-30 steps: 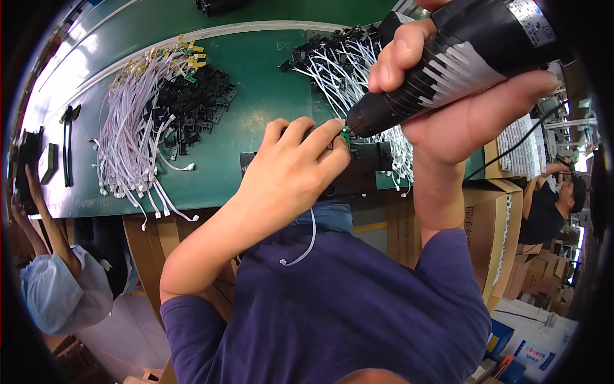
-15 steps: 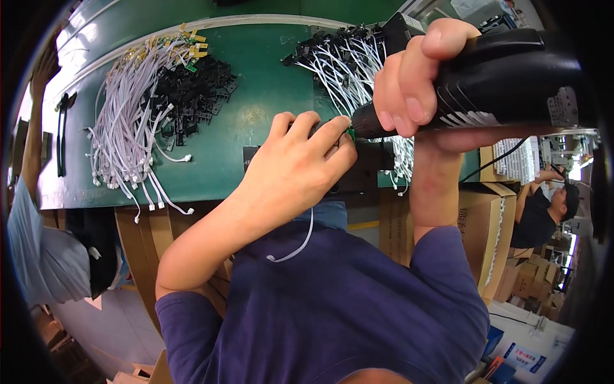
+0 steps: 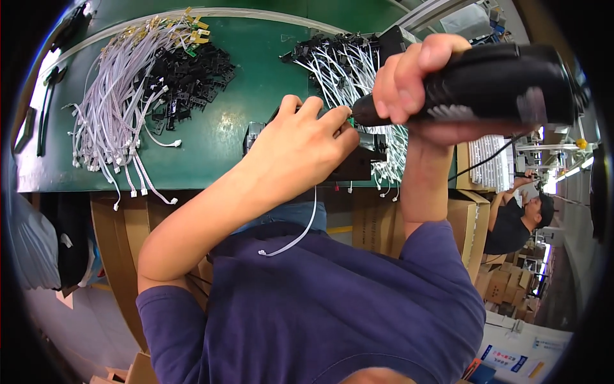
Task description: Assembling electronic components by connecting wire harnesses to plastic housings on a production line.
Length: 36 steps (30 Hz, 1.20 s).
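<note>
My right hand (image 3: 406, 80) is wrapped round a black electric screwdriver (image 3: 492, 86), held nearly level with its tip pointing left. That tip meets the fingertips of my left hand (image 3: 300, 144), which are closed over a small part on a black fixture (image 3: 358, 168) at the table edge. My fingers mostly hide the part. From beneath the left hand a white cable (image 3: 310, 224) hangs down in front of my shirt, a small connector at its end.
Left on the green table (image 3: 265, 57) lie a bundle of white cables (image 3: 115, 109) and a heap of black plastic pieces (image 3: 192, 77). More cabled black pieces (image 3: 345, 64) lie behind the screwdriver. Cardboard boxes (image 3: 464, 224) stand below the table; a person (image 3: 515, 221) is at the far right.
The view has shifted slightly, so the table's left side sits differently. Both hands stay together at the fixture, the screwdriver tip still at my left fingertips. The co-worker's arm at left is out of view.
</note>
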Each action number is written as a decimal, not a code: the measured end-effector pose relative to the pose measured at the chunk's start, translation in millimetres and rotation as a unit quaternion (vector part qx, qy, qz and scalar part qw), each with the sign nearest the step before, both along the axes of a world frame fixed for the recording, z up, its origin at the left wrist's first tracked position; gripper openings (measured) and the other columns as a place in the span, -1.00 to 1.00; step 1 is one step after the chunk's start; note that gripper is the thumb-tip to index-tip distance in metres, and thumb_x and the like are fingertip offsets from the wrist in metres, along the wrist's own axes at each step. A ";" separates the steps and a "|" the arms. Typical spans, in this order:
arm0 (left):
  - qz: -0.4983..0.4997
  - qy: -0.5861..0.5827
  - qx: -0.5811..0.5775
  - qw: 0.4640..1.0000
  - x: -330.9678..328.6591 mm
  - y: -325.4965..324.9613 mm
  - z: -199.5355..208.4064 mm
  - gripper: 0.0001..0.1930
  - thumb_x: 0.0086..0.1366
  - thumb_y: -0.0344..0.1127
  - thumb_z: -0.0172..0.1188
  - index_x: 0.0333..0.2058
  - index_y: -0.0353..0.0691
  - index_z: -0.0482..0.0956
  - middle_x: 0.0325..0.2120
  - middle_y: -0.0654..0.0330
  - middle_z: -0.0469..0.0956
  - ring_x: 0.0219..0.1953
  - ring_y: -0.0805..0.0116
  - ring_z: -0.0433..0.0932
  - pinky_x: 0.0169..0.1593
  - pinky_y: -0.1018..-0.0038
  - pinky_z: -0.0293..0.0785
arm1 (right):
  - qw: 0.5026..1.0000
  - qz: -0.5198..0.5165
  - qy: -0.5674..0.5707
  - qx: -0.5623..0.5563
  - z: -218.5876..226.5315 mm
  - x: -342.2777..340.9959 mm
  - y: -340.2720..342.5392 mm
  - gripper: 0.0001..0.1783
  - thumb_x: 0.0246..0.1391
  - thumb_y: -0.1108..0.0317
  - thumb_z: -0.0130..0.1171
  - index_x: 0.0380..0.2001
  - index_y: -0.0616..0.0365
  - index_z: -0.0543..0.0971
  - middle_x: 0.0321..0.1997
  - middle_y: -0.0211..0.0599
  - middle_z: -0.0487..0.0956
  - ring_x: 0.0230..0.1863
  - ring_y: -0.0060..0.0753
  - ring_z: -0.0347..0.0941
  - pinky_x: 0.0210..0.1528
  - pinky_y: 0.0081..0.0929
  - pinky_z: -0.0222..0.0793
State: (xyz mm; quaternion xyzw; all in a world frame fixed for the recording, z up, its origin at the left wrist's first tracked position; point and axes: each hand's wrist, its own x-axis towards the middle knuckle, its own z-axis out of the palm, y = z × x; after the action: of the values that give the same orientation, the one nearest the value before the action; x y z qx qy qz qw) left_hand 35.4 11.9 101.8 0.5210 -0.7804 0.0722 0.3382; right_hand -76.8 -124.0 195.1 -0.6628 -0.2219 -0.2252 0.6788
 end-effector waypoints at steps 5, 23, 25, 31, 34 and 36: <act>0.002 -0.005 0.028 1.000 -3.0 4.0 1.5 -0.80 0.05 -0.35 0.09 -0.30 -0.20 0.52 -0.14 0.18 0.48 -0.19 0.22 0.44 -0.10 0.31 0.33 | 1.000 0.009 0.008 0.001 3.1 -3.2 -4.2 0.10 -0.29 -0.66 0.05 -0.10 0.25 0.41 -0.47 -0.26 0.47 -0.56 -0.39 0.40 -0.49 -0.40 0.39; -0.008 0.003 -0.004 1.000 -0.5 5.5 -1.7 -0.85 0.05 -0.34 0.11 -0.37 -0.20 0.53 -0.08 0.15 0.49 -0.20 0.26 0.46 -0.10 0.29 0.33 | 0.991 -0.070 -0.048 0.104 -14.1 -13.8 -15.4 0.32 -0.43 -0.77 -0.12 0.09 0.27 0.37 -0.46 -0.35 0.44 -0.58 -0.46 0.35 -0.48 -0.47 0.36; -0.023 0.001 0.015 1.000 1.7 3.1 1.6 -0.77 0.04 -0.41 0.12 -0.26 -0.25 0.51 -0.01 0.09 0.48 -0.15 0.19 0.47 -0.06 0.26 0.33 | 0.976 -0.157 -0.063 0.138 -0.6 -26.6 -40.2 0.14 -0.23 -0.68 -0.14 0.00 0.26 0.39 -0.46 -0.32 0.42 -0.51 -0.40 0.36 -0.40 -0.39 0.40; -0.016 0.186 0.192 0.964 11.0 -3.8 21.7 -0.52 0.13 -0.50 0.20 0.05 -0.31 0.35 -0.13 -0.08 0.54 -0.06 -0.10 0.48 0.01 0.21 0.39 | 0.769 -0.566 -0.116 0.271 -1.7 -81.5 -162.5 -0.38 0.25 -0.23 -0.16 -0.23 0.23 0.31 -0.38 -0.18 0.39 -0.36 -0.19 0.35 -0.24 -0.10 0.41; 0.015 0.215 0.189 0.958 7.8 -3.6 21.5 -0.34 0.12 -0.52 0.23 0.20 -0.27 0.19 -0.18 -0.15 0.58 -0.10 -0.12 0.54 -0.01 0.24 0.44 | 0.663 -0.606 -0.147 0.415 -35.3 -97.5 -219.4 -0.48 0.29 -0.10 -0.10 -0.18 0.23 0.30 -0.35 -0.14 0.40 -0.38 -0.17 0.38 -0.26 -0.12 0.45; 0.024 0.220 0.203 0.954 6.8 -4.5 22.1 -0.31 0.12 -0.52 0.23 0.22 -0.26 0.15 -0.19 -0.15 0.58 -0.12 -0.12 0.55 -0.02 0.24 0.45 | 0.599 -0.627 -0.145 0.476 -48.1 -100.4 -230.2 -0.49 0.28 -0.07 -0.05 -0.14 0.26 0.34 -0.26 -0.13 0.44 -0.34 -0.18 0.42 -0.27 -0.14 0.50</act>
State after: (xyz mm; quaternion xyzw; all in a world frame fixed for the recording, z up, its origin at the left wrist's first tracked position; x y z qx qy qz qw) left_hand 42.2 7.4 123.9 0.6002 -0.6722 -0.1961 0.3866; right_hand -177.2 -354.2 147.0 -0.1807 0.2918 -0.7624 0.5486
